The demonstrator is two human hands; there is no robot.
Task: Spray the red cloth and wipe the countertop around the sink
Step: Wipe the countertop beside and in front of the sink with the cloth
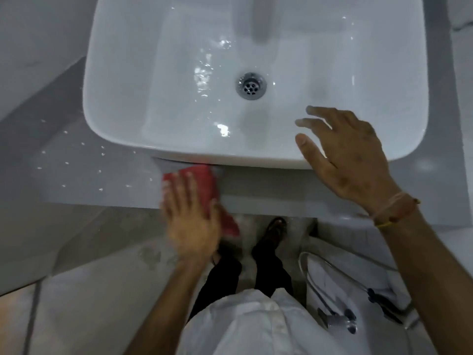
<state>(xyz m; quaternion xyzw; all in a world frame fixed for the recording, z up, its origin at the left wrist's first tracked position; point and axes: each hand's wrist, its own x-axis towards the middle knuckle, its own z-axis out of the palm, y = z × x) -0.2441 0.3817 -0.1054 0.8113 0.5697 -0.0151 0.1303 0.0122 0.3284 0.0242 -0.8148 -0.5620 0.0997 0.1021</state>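
Observation:
A red cloth (202,178) lies on the grey countertop (84,172), right at the front edge of the white sink (122,139). My left hand (189,213) presses flat on the cloth, fingers spread, and part of the cloth hangs over the counter's front edge. My right hand (343,160) hovers over the sink's front right rim with its fingers apart and nothing in it. No spray bottle is in view.
The sink basin is wet, with a metal drain (250,86) in the middle. Water drops speckle the counter to the left. Below the counter are my legs and a foot, and a metal hose with a sprayer head (345,319) at the lower right.

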